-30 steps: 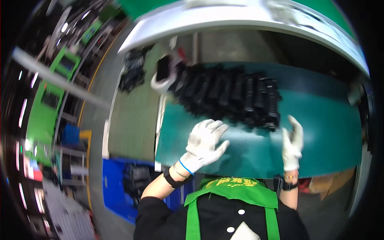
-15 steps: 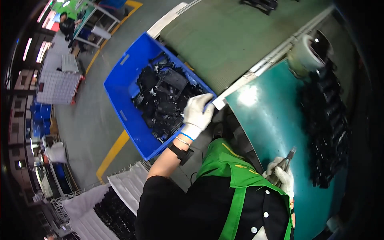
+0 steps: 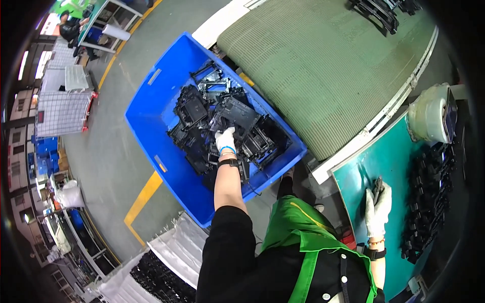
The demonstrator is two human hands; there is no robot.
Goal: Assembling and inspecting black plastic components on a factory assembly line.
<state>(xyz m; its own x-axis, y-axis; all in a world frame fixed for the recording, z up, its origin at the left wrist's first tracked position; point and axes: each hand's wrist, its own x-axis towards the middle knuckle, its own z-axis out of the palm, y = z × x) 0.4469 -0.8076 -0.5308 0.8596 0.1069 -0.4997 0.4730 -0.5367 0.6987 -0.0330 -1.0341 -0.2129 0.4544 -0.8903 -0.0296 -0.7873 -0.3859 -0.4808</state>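
In gloves of white cloth, both my hands are at work on different sides. My left hand [image 3: 226, 139] reaches down into the blue bin [image 3: 146, 96], its fingers closed at the edge of a black plastic part [image 3: 238, 115] in the heap. Other black moulded parts [image 3: 193, 108] lie jumbled around it, and my fingertips are partly hidden. Over the green tabletop [image 3: 353, 187], my right hand [image 3: 378, 209] is closed around a small tool that looks like pliers [image 3: 378, 185]. Only its dark end shows beyond the fingers.
Behind the bin runs a green conveyor belt [image 3: 323, 76] with black parts [image 3: 376, 15] at its far end. A whitish tub [image 3: 429, 113] and a row of black parts [image 3: 429, 197] occupy the table's right side. A lined cart [image 3: 179, 245] stands lower left; a person [image 3: 70, 30] works far left.
My left hand has gone from above the bin's near right edge down into the heap of parts. My right hand, still with the tool, has moved away from my apron, out over the table.
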